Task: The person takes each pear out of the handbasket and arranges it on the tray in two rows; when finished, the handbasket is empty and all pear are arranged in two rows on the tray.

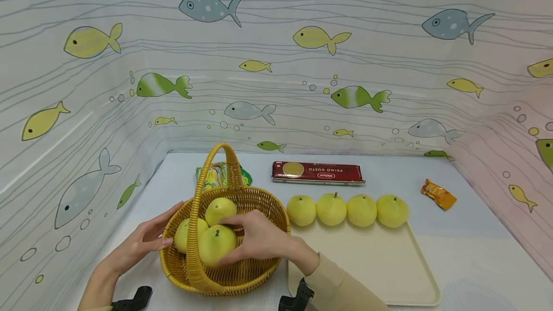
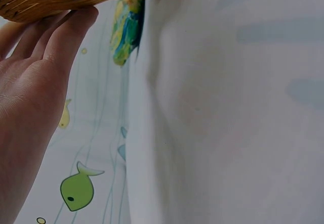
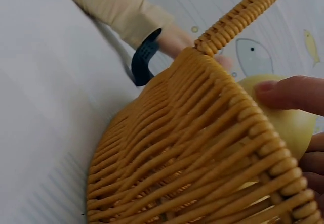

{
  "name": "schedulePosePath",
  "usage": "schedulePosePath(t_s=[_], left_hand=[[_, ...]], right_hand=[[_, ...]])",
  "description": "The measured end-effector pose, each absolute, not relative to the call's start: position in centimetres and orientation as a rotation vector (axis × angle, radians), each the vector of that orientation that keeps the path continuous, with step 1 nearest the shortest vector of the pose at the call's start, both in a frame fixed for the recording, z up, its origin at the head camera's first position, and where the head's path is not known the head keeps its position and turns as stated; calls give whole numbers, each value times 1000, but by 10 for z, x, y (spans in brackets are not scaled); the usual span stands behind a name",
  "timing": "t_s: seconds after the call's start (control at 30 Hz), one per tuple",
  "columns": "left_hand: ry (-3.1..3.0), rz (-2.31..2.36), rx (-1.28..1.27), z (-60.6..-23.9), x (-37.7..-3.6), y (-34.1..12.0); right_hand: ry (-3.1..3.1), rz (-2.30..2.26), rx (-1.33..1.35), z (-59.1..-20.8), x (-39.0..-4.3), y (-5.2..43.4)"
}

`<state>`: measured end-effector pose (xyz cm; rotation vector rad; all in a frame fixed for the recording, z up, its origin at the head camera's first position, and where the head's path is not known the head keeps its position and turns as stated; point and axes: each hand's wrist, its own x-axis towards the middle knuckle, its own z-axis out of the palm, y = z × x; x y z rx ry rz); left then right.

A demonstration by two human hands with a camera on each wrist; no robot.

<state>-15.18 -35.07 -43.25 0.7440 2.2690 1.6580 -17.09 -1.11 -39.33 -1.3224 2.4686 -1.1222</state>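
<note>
The white bench (image 1: 466, 234) is carrying a cream rectangular tray (image 1: 380, 263) and a woven yellow wicker basket (image 1: 259, 205). Inside the basket, the right hand (image 1: 259, 236) is gripping a yellow round pear (image 1: 213, 246) — the left hand (image 1: 144, 239), fingers straight, is touching the basket's side.

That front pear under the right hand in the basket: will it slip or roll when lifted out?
The front pear looks smooth and round, so it may slip unless the right hand wraps it well. Its fingers already curl over it. Set down on the flat tray, it would probably roll. It likely feels fairly heavy for its size.
</note>
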Motion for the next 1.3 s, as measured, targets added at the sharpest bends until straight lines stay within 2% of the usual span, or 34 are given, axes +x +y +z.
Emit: schedulePosePath(t_s=[1.3], left_hand=[[2295,1642,750,-435,-152,-353]], right_hand=[[2399,-1360,-1157,-365,-180,19]])
